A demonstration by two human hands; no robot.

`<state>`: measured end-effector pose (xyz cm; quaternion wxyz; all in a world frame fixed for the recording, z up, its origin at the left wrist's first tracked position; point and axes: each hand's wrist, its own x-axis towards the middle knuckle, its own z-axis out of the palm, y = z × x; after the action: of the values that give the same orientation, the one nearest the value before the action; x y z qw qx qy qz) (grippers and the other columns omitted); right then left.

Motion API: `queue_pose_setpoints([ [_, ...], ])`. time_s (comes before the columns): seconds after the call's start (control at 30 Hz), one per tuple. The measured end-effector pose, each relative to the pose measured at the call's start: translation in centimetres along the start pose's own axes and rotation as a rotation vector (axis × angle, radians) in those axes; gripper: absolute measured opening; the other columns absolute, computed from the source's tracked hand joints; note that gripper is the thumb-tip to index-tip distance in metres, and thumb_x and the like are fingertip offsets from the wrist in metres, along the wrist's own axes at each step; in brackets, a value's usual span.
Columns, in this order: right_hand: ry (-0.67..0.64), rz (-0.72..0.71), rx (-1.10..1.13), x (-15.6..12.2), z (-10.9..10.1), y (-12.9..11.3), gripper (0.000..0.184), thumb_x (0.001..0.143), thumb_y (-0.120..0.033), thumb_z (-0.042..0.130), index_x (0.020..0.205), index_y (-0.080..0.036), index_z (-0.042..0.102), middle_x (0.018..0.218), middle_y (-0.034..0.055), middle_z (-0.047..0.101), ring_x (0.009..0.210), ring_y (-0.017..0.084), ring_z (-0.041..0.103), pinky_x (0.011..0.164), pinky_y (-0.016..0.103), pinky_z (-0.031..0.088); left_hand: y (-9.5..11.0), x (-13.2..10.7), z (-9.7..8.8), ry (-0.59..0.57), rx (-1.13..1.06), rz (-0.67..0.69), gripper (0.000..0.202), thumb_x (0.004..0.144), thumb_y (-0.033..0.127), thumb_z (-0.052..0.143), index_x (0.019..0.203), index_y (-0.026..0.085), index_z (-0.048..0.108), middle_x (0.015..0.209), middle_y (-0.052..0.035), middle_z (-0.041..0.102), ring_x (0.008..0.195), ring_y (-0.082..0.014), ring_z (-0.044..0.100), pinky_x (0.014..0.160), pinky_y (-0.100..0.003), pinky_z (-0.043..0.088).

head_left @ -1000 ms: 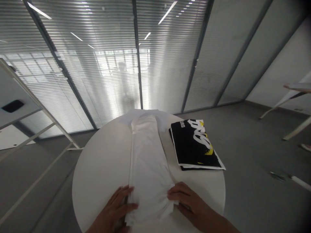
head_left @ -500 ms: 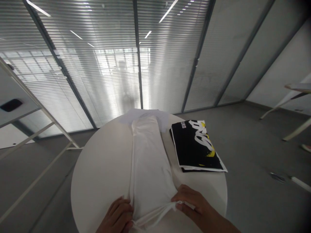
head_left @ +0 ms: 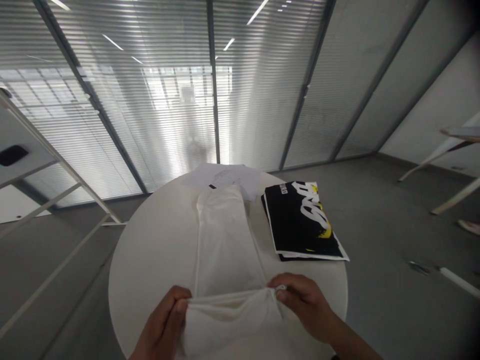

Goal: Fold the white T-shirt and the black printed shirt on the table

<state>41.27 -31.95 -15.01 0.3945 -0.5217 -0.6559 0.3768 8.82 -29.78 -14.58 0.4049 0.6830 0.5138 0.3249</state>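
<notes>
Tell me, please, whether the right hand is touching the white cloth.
Touching: the head view shows the right hand pinching the white cloth at its side, fabric between thumb and fingers.

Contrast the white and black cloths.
The white cloth shows no print; the black cloth bears white and yellow print. Left hand and right hand grip the white cloth; the black cloth lies untouched. The white cloth looks longer than the black cloth. Both rest on the table.

Dim, backlit; glare through blinds (head_left: 168, 135), bright light strips (head_left: 257, 12) above, slight softness overall, top-right corner dark.
</notes>
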Motion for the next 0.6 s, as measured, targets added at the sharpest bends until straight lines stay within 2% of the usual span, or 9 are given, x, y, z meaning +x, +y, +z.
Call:
queue_pose_setpoints([
  [0.1, 0.146, 0.166, 0.214, 3.3, 1.2, 0.4, 0.04, 0.085, -0.054, 0.056, 0.089, -0.017, 0.07, 0.073, 0.0032, 0.062, 0.063, 0.014, 0.056, 0.055, 0.023, 0.046, 1.6, 4.3, -0.3, 0.053, -0.046, -0.074, 0.041, 0.093, 0.053, 0.036, 0.083, 0.02, 0.057, 0.063, 0.0028, 0.045, 0.06, -0.0121, 0.043, 0.056, -0.021, 0.039],
  [0.2, 0.235, 0.32, 0.362, 6.5, 2.3, 1.4, 0.043, 0.082, -0.056, 0.057, 0.097, -0.017, 0.066, 0.066, -0.0012, 0.055, 0.053, 0.011, 0.048, 0.045, 0.021, 0.038, 1.2, 9.2, 0.2, 0.033, -0.062, -0.067, 0.04, 0.092, 0.052, 0.039, 0.076, 0.018, 0.053, 0.066, 0.0029, 0.046, 0.062, -0.0112, 0.044, 0.058, -0.021, 0.037],
  [0.27, 0.288, 0.362, 0.346, 8.1, 2.7, 2.3, 0.041, 0.082, -0.053, 0.057, 0.099, -0.017, 0.065, 0.068, -0.0011, 0.056, 0.055, 0.011, 0.049, 0.047, 0.021, 0.038, 0.0, 11.7, 1.0, 0.033, -0.048, -0.122, 0.038, 0.091, 0.052, 0.039, 0.079, 0.018, 0.053, 0.067, 0.0036, 0.046, 0.055, -0.0095, 0.041, 0.052, -0.021, 0.033],
  [0.33, 0.336, 0.364, 0.254, 9.2, 2.9, 3.1, 0.037, 0.082, -0.048, 0.056, 0.098, -0.016, 0.065, 0.076, 0.0016, 0.062, 0.066, 0.014, 0.055, 0.058, 0.024, 0.044, -1.5, 13.3, 1.8, 0.029, -0.031, -0.174, 0.038, 0.089, 0.053, 0.041, 0.091, 0.018, 0.055, 0.068, 0.0041, 0.048, 0.049, -0.0082, 0.038, 0.048, -0.022, 0.03],
  [0.4, 0.354, 0.339, 0.147, 9.9, 2.9, 3.8, 0.033, 0.083, -0.044, 0.054, 0.096, -0.016, 0.065, 0.087, 0.005, 0.066, 0.082, 0.018, 0.06, 0.074, 0.028, 0.047, -2.8, 13.9, 2.4, 0.029, -0.007, -0.183, 0.043, 0.088, 0.054, 0.043, 0.105, 0.017, 0.055, 0.069, 0.004, 0.05, 0.049, -0.0083, 0.041, 0.049, -0.022, 0.033],
  [0.47, 0.361, 0.335, 0.075, 10.3, 3.1, 4.1, 0.035, 0.084, -0.044, 0.052, 0.1, -0.015, 0.063, 0.092, 0.0071, 0.066, 0.089, 0.02, 0.061, 0.082, 0.032, 0.046, -3.5, 13.7, 2.7, 0.028, -0.007, -0.158, 0.05, 0.085, 0.054, 0.05, 0.119, 0.017, 0.05, 0.075, 0.0019, 0.054, 0.059, -0.0103, 0.051, 0.058, -0.023, 0.042],
  [0.53, 0.351, 0.346, 0.03, 10.3, 3.4, 4.3, 0.043, 0.084, -0.047, 0.053, 0.11, -0.014, 0.058, 0.093, 0.0077, 0.065, 0.085, 0.02, 0.061, 0.08, 0.033, 0.047, -3.7, 12.9, 2.5, -0.027, -0.039, -0.116, 0.067, 0.08, 0.05, 0.06, 0.135, 0.019, 0.037, 0.095, -0.0036, 0.059, 0.08, -0.0145, 0.061, 0.073, -0.027, 0.049],
  [0.6, 0.332, 0.332, -0.025, 9.9, 3.8, 4.5, 0.056, 0.078, -0.046, 0.061, 0.124, -0.015, 0.051, 0.098, 0.0077, 0.063, 0.083, 0.02, 0.062, 0.077, 0.032, 0.048, -3.6, 11.7, 2.1, -0.12, -0.03, -0.034, 0.082, 0.076, 0.042, 0.067, 0.145, 0.023, 0.026, 0.123, -0.0102, 0.054, 0.109, -0.0201, 0.058, 0.093, -0.035, 0.047],
])
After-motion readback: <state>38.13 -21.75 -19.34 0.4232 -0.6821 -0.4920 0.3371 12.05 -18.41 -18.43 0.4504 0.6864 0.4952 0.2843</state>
